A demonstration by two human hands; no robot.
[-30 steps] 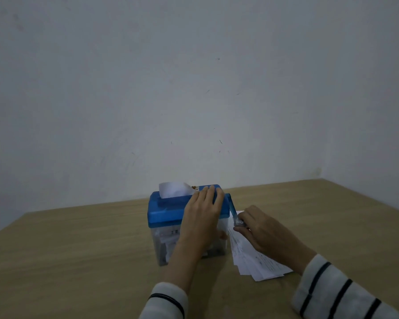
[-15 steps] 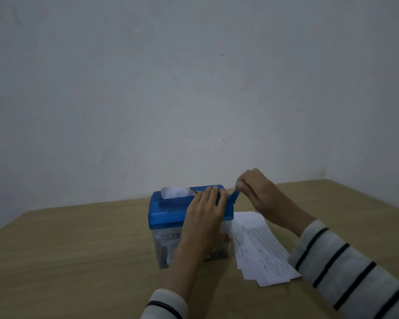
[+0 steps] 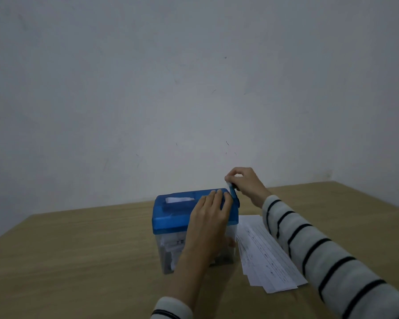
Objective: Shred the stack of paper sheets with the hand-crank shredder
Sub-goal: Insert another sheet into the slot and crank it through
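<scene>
Lying nearest, the stack of paper sheets (image 3: 268,252) is fanned lengthwise beside the shredder (image 3: 195,223). The lid is pressed by the left hand (image 3: 209,221), fingers flat together. Farthest, the crank (image 3: 233,194) is pinched near its top by the right hand (image 3: 244,184).

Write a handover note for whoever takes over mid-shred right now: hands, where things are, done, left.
Left hand: lies flat over the shredder's blue lid, steadying it.
Right hand: grips the crank handle, which is at the top of its turn.
A sheet pokes out of the feed slot, nearly all in.
Clear bin holds shreds.
Stack of paper sheets lies on the table just right of the shredder.
Done: some sheets. Left: finish this one, then the stack.
</scene>
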